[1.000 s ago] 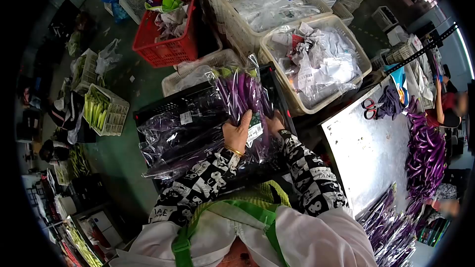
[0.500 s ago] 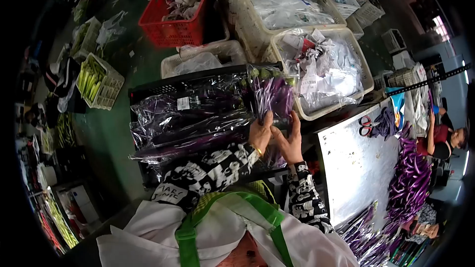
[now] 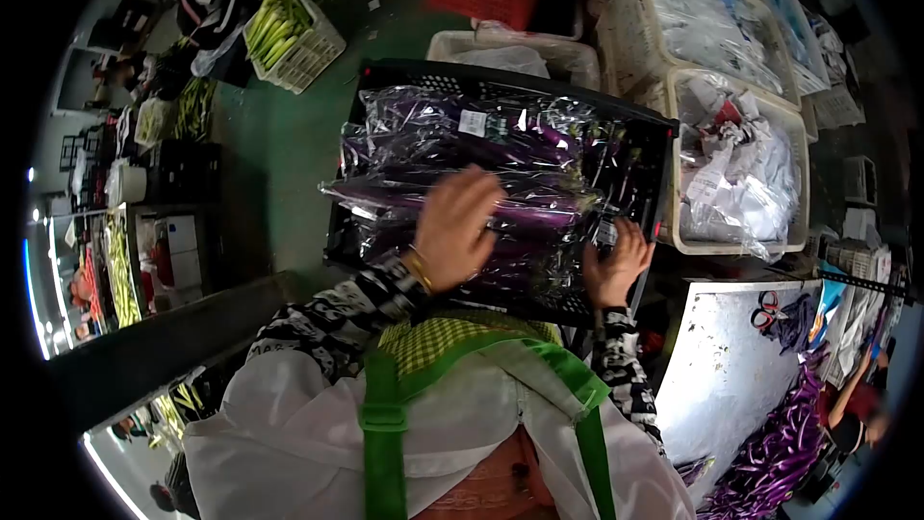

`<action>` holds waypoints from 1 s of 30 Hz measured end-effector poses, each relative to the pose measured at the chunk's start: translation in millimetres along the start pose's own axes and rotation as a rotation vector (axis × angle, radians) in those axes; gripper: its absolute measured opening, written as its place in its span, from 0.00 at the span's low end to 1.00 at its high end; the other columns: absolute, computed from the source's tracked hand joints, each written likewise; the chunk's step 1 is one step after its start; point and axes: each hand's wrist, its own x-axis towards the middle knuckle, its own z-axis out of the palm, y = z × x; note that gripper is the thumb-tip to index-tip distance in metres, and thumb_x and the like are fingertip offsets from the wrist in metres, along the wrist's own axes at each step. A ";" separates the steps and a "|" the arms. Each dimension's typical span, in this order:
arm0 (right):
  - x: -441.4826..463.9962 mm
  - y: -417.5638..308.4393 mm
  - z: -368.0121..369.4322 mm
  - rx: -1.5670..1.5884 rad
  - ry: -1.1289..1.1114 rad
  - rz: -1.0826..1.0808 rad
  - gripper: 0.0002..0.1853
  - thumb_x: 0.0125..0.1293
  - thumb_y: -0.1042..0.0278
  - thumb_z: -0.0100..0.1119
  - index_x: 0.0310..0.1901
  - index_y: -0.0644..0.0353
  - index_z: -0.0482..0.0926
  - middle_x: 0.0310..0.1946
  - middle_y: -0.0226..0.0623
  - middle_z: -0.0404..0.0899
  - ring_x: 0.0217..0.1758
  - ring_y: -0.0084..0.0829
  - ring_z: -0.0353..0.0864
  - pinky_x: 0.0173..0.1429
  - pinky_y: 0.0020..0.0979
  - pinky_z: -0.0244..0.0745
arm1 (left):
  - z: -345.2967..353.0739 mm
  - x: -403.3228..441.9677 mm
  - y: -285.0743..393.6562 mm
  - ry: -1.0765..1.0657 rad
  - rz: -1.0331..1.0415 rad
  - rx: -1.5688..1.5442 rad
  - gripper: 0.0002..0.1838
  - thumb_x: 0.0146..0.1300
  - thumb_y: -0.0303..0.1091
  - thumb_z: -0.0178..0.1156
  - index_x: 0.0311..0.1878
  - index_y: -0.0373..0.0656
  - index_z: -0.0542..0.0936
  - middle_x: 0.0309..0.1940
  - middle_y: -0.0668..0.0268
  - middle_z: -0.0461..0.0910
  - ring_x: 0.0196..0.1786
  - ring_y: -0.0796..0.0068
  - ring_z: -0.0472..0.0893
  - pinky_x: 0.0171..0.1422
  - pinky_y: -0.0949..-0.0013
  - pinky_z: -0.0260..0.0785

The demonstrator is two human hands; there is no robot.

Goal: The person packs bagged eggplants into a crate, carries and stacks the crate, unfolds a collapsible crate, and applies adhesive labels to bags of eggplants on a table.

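Over the black crate [image 3: 443, 77], my left hand [image 3: 457, 228] is open above bagged eggplants [image 3: 534, 207], my right hand [image 3: 618, 265] loosely spread near them. My hands have moved apart.

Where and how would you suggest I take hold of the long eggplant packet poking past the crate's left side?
I'd come from the left and grip the long eggplant packet near its left end. That end juts over the black crate, probably leaving room to reach beneath, while other packets lie close alongside. The left hand partly hides its middle.
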 end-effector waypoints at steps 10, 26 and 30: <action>87.3 -24.9 12.7 0.862 -0.707 0.620 0.29 0.61 0.56 0.61 0.59 0.66 0.70 0.41 0.41 0.78 0.33 0.26 0.81 0.34 0.28 0.80 | -32.6 -9.1 -96.3 -0.331 -0.209 0.249 0.24 0.33 0.31 0.71 0.37 0.44 0.72 0.45 0.61 0.72 0.51 0.54 0.71 0.52 0.55 0.62; 48.7 -51.4 -1.4 0.312 0.046 -0.121 0.22 0.43 0.78 0.62 0.45 0.56 0.76 0.64 0.50 0.60 0.64 0.55 0.60 0.65 0.49 0.58 | -26.2 -48.2 -96.0 0.124 -0.091 0.108 0.12 0.53 0.33 0.63 0.38 0.41 0.75 0.52 0.56 0.73 0.66 0.53 0.66 0.69 0.46 0.53; 76.4 -126.4 -32.1 0.226 0.223 -0.469 0.42 0.49 0.67 0.67 0.66 0.65 0.58 0.66 0.53 0.58 0.71 0.53 0.53 0.71 0.53 0.48 | -48.2 16.3 -66.1 0.314 -0.064 0.296 0.14 0.57 0.33 0.59 0.47 0.42 0.75 0.48 0.58 0.77 0.60 0.57 0.71 0.64 0.52 0.57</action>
